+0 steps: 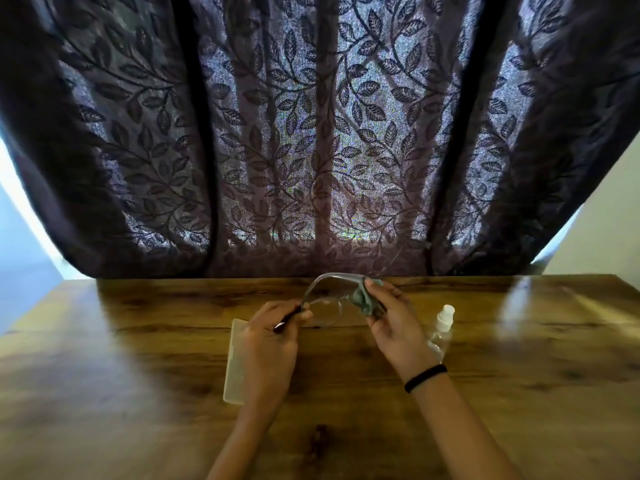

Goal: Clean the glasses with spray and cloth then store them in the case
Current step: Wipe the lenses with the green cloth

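Clear-framed glasses [327, 308] are held up above the wooden table [138, 358]. My left hand [268, 351] pinches the left end of the frame by its dark temple arm. My right hand [394, 327] pinches a grey-green cloth [363, 299] round the right lens, which the cloth hides. A pale translucent case [234, 362] lies flat on the table under my left hand, partly covered by it. A small clear spray bottle [441, 332] with a white cap stands just right of my right hand.
A dark curtain [311, 133] with a leaf pattern hangs right behind the table's far edge. A pale wall [606, 220] shows at the right. A black band circles my right wrist.
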Available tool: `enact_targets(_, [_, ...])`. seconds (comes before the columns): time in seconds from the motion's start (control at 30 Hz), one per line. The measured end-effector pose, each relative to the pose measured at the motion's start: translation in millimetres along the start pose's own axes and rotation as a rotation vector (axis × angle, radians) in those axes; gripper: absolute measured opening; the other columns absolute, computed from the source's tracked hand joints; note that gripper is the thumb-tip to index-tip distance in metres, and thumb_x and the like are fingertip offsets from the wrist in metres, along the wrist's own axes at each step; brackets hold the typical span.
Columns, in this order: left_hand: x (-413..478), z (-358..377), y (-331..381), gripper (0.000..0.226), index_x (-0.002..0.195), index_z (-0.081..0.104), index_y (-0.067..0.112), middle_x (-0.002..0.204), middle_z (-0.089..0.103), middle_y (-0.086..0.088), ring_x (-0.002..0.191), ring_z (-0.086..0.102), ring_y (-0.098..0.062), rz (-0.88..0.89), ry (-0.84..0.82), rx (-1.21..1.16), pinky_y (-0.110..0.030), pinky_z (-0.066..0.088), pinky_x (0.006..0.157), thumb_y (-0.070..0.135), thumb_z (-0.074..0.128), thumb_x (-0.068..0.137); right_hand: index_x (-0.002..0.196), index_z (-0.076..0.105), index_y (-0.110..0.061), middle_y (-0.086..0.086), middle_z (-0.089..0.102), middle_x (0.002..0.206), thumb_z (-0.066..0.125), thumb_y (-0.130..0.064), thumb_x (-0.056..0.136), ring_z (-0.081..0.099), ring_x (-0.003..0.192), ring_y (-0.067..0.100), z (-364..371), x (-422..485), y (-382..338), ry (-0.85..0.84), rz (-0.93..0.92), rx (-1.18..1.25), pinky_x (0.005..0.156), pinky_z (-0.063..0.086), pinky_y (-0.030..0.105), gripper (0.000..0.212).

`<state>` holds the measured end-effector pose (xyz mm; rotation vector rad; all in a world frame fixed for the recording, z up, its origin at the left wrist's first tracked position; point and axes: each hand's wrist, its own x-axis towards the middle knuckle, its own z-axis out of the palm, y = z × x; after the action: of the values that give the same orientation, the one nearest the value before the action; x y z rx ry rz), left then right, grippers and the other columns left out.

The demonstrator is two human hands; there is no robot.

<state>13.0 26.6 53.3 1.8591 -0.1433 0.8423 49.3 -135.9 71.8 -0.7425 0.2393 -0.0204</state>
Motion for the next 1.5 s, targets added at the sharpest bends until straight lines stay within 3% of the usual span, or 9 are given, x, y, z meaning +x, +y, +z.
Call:
enact_targets(0.2, [-2.1,5.6,5.6,0.022,0.087,0.072,0.017,0.083,0.069,0.010,0.077,0.064,0.003,-0.009,0.010,-0.036,-0.006,0.047,0.068,0.002,0.074,0.071,0.092,0.056,-0.011,0.004,0.070,0.069,0.061,-0.003,0.083,0.066,0.053,0.009,1.1,2.0,3.8,0.120,0.030,-0.019,0.046,0.052,0.020,0.013])
enact_targets(0.3, [-6.1,8.9,10.6,0.020,0.086,0.073,0.013,0.083,0.067,0.011,0.079,0.059,0.011,0.025,0.034,0.022,0.000,0.041,0.069,0.001,0.074,0.071,0.081,0.057,-0.014,-0.002,0.070,0.059,0.061,-0.006,0.084,0.065,0.060,0.011,2.7,-1.9,10.7,0.146,0.058,-0.065,0.059,0.049,0.023,0.009])
enact_targets(0.4, [-8.4,9.0,10.2,0.021,0.086,0.073,0.011,0.083,0.067,0.009,0.080,0.059,0.009,0.031,0.044,0.029,0.000,0.042,0.069,-0.003,0.074,0.070,0.080,0.059,-0.013,0.005,0.065,0.076,0.061,-0.004,0.084,0.060,0.070,0.016,3.9,-6.8,12.3,0.151,0.082,-0.089,0.066,0.046,0.027,0.010])
enact_targets(0.63, [-4.1,5.5,-0.5,0.031,0.088,0.070,0.010,0.081,0.063,0.011,0.079,0.058,0.015,0.047,0.073,0.010,0.000,0.042,0.069,-0.011,0.074,0.066,0.087,0.061,-0.005,0.008,0.064,0.078,0.063,0.002,0.079,0.060,0.063,0.014,2.5,-12.4,6.8,0.068,0.094,-0.248,0.054,0.049,0.021,0.011])
enact_targets(0.87, [0.3,-0.5,-6.8,0.027,0.086,0.071,0.005,0.083,0.066,0.005,0.080,0.059,0.014,0.072,0.073,0.027,-0.001,0.043,0.068,-0.012,0.074,0.065,0.102,0.056,-0.005,0.010,0.064,0.098,0.065,-0.002,0.079,0.061,0.090,0.026,-0.3,-5.0,1.4,0.121,0.053,-0.198,0.062,0.051,0.025,0.026])
enact_targets(1.07, [-2.2,-1.0,-8.5,0.027,0.084,0.072,0.007,0.081,0.066,0.007,0.078,0.060,0.010,0.076,0.063,0.025,-0.002,0.044,0.068,-0.010,0.076,0.064,0.078,0.057,-0.017,0.002,0.066,0.081,0.074,-0.012,0.073,0.061,0.071,0.013,-7.8,-3.9,6.8,0.198,-0.216,-0.440,0.058,0.046,0.024,0.018])
enact_targets(1.27, [-2.9,-1.0,-5.9,0.022,0.081,0.073,0.011,0.080,0.064,0.016,0.075,0.062,0.007,0.060,0.023,0.004,-0.001,0.043,0.064,-0.003,0.077,0.066,0.071,0.057,-0.018,-0.010,0.060,0.061,0.074,-0.024,0.075,0.056,0.058,0.006,-17.0,-0.3,5.7,0.287,-0.749,-1.089,0.051,0.039,0.013,0.018])
enact_targets(1.33, [-2.0,-2.0,-4.2,0.017,0.081,0.074,0.012,0.079,0.066,0.015,0.073,0.063,0.005,0.054,0.000,0.004,-0.002,0.044,0.063,0.002,0.078,0.067,0.073,0.061,-0.018,-0.008,0.062,0.064,0.073,-0.026,0.075,0.057,0.062,0.013,-19.4,0.4,2.7,0.291,-0.769,-1.182,0.054,0.042,0.027,0.015])
enact_targets(1.5, [4.3,-11.1,2.1,0.018,0.084,0.073,0.018,0.079,0.063,0.025,0.073,0.061,0.012,0.055,-0.049,0.028,0.000,0.042,0.064,0.009,0.078,0.068,0.083,0.064,-0.013,0.005,0.069,0.079,0.072,-0.022,0.077,0.062,0.071,0.017,-24.9,3.7,-6.2,0.244,-0.702,-1.100,0.061,0.050,0.031,0.014])
